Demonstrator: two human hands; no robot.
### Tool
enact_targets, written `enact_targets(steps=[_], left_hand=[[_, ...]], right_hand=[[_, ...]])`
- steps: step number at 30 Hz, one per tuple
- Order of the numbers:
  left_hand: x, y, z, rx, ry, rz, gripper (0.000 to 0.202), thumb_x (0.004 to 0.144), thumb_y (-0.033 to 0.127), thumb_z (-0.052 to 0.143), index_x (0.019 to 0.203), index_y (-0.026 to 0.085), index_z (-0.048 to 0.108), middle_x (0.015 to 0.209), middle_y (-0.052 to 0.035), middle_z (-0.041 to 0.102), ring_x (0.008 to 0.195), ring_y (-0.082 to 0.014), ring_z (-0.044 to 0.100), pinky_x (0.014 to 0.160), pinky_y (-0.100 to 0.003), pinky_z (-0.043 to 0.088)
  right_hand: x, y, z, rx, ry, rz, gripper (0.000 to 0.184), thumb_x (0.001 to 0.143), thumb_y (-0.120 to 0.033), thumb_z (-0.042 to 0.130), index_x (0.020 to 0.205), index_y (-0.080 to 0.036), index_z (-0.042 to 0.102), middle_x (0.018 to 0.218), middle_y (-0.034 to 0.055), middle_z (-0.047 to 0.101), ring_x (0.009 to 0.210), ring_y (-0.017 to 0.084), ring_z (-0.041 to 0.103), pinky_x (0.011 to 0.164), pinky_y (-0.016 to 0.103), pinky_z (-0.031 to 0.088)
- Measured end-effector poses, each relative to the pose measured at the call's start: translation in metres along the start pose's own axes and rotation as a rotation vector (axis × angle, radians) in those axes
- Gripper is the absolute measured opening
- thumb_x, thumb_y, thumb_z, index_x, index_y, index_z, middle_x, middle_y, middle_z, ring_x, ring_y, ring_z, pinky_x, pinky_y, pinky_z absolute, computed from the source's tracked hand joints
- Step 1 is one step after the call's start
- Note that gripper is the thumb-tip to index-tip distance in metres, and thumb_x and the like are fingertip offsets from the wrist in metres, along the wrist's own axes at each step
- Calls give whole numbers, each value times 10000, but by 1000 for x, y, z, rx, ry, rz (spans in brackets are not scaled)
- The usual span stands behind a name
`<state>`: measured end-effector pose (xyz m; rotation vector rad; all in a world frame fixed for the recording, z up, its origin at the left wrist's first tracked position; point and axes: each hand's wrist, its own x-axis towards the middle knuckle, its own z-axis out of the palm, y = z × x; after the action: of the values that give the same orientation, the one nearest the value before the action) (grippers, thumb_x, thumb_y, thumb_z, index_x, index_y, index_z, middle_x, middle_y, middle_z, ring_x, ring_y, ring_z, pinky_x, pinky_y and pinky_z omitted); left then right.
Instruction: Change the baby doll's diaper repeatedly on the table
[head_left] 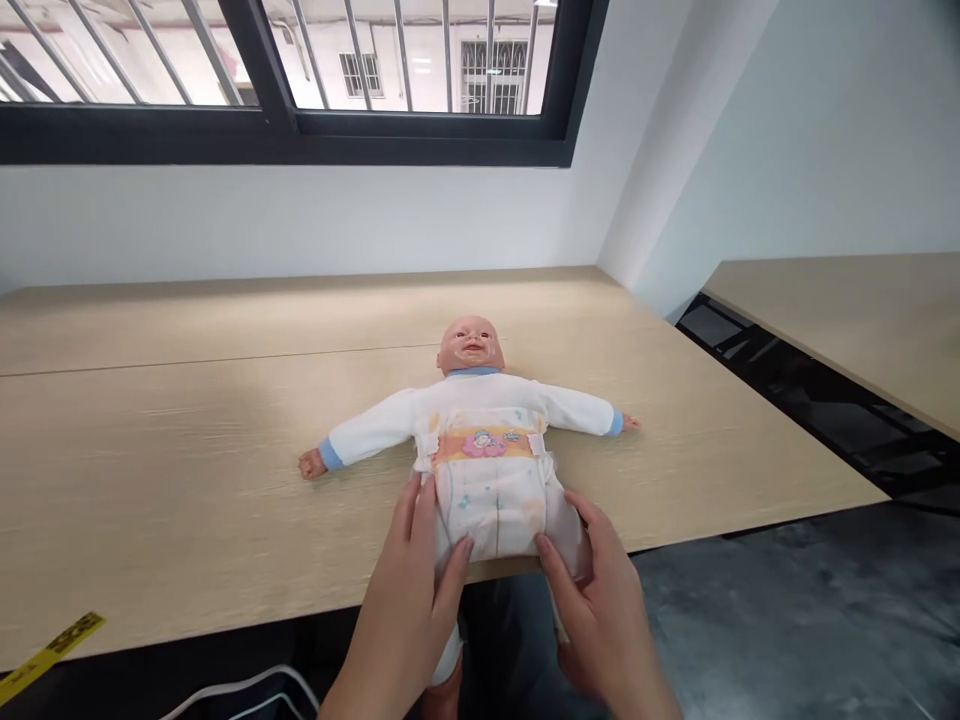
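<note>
A baby doll [480,405] in a white top with blue cuffs lies on its back at the front edge of a wooden table [187,470], arms spread. It wears a white diaper [491,480] with a coloured waistband. My left hand [416,590] lies against the diaper's left side, thumb on its lower front. My right hand [596,600] is wrapped round the doll's right leg beside the diaper, thumb on the diaper's lower edge. The doll's legs hang over the table edge and are mostly hidden by my hands.
A yellow tape strip [52,655] sticks out at the table's front left. A white cable [247,685] runs below the edge. A second table [862,320] stands to the right across a dark gap. A white wall and barred window [300,70] lie behind.
</note>
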<state>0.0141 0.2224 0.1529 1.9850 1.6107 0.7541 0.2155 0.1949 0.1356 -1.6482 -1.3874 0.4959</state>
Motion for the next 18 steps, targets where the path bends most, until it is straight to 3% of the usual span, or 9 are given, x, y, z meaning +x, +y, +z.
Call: enact_targets(steps=[5,8,12,15,18], left_hand=[[-10,-9,-5,-154,10,26,553,927,324,505,1441,276,305,1443,-112,414,1365,-271,389,1104,-524,382],[-6,-12,-15,-234,28,4,455,924,334,518,1364,286,411,1394,-77,472,1316,-242,439,1093,-474,391],[13,-12,-27,-256,151,-29,256,927,378,511,1121,222,572,1164,-68,610,1117,-233,567,968,-403,454],[35,-7,-29,-195,163,-57,236,934,409,493,1031,211,575,993,-46,650,956,-223,609,846,-368,462],[55,-1,-26,-75,151,-94,286,941,479,452,892,213,544,803,-15,623,749,-205,591,690,-328,426]], right_hand=[[-16,4,5,88,220,-40,270,890,-336,604,1124,-209,558,1225,102,588,1134,247,562,969,433,466],[-9,-9,1,60,251,-122,158,897,-304,591,1015,-200,599,1110,85,628,1055,228,588,934,401,468],[19,-27,-3,-6,162,-135,187,907,-358,559,969,-190,611,1014,79,638,939,215,597,810,354,486],[50,-32,3,-107,65,-50,325,884,-444,567,1076,-182,575,1032,87,629,843,208,598,706,331,468],[78,-29,11,-253,-42,13,341,886,-501,538,971,-172,562,931,80,635,750,203,582,663,326,413]])
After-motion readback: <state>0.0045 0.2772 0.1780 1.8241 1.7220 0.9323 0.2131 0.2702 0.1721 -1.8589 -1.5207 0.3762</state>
